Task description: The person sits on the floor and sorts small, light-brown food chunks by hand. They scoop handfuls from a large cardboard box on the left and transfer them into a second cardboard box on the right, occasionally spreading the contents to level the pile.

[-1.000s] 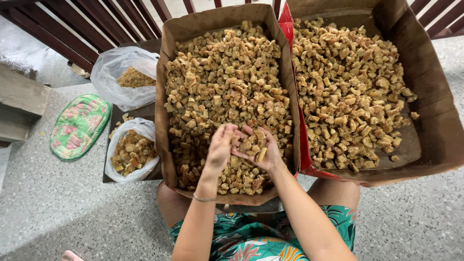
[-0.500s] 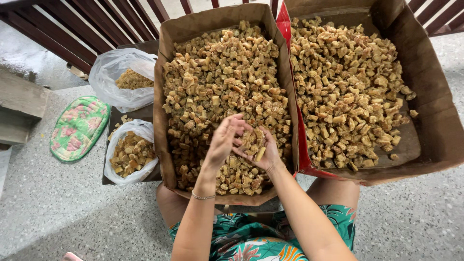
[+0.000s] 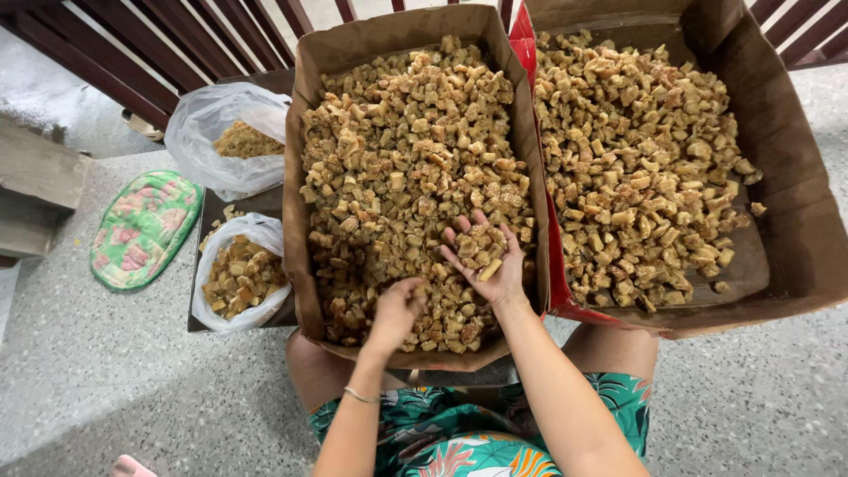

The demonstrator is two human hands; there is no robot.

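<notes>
Golden-brown chunks [image 3: 481, 252] sit heaped in the upturned right hand [image 3: 484, 261], at the lower middle of the frame, over the near right part of the left-hand cardboard box [image 3: 305, 132]. That palm faces up with the fingers spread and slightly cupped, so the small pile rests on it loosely instead of being squeezed; one paler, oblong piece lies near the heel of the palm, its long axis running from lower left to upper right. The left hand [image 3: 395, 311] is lower and to the left, knuckles up, its fingertips dipped into the loose chunks at the near end of the same box. Its fingers curl downward, but whether they close on a piece I cannot tell, since the tips are buried.

The relation that counts: the held pile lies up and to the right of the left hand, close but not touching, with a strip of loose chunks between them. The left hand is the nearer free hand to that pile.

A second cardboard box [image 3: 795, 230], also filled with chunks, stands just to the right, its red edge against the first box. At the left of the frame two clear plastic bags [image 3: 221, 141] hold smaller amounts on a dark tray [image 3: 205, 212], beside a green flowered mat [image 3: 141, 230] on the speckled floor [image 3: 88, 380].
</notes>
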